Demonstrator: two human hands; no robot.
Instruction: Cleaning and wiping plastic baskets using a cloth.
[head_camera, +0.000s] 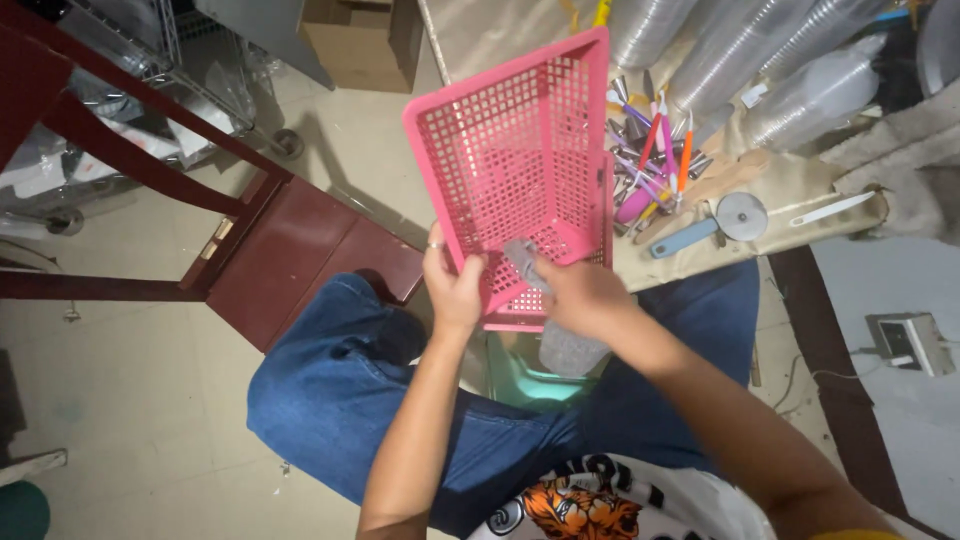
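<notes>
Pink mesh basket (520, 150) is up off the lap, tilted, its open side facing the person. Left hand (452, 290) clamps the near rim, fingers curled shut around the edge. Right hand (580, 295) presses a grey cloth (525, 262) against the inside, fingers closed on it; the cloth's lower part is probably trailing below, half hidden. Beyond the right hand, a pizza cutter (725, 222) and jumbled utensils (650, 160).

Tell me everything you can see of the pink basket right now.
The pink basket is a rectangular tray of what looks like plastic, with a latticed floor and walls and a solid rim. It is held up, tilted, its inside facing the camera, nothing in it. The left hand grips its near rim; the right hand presses a grey cloth against the inside.
</notes>
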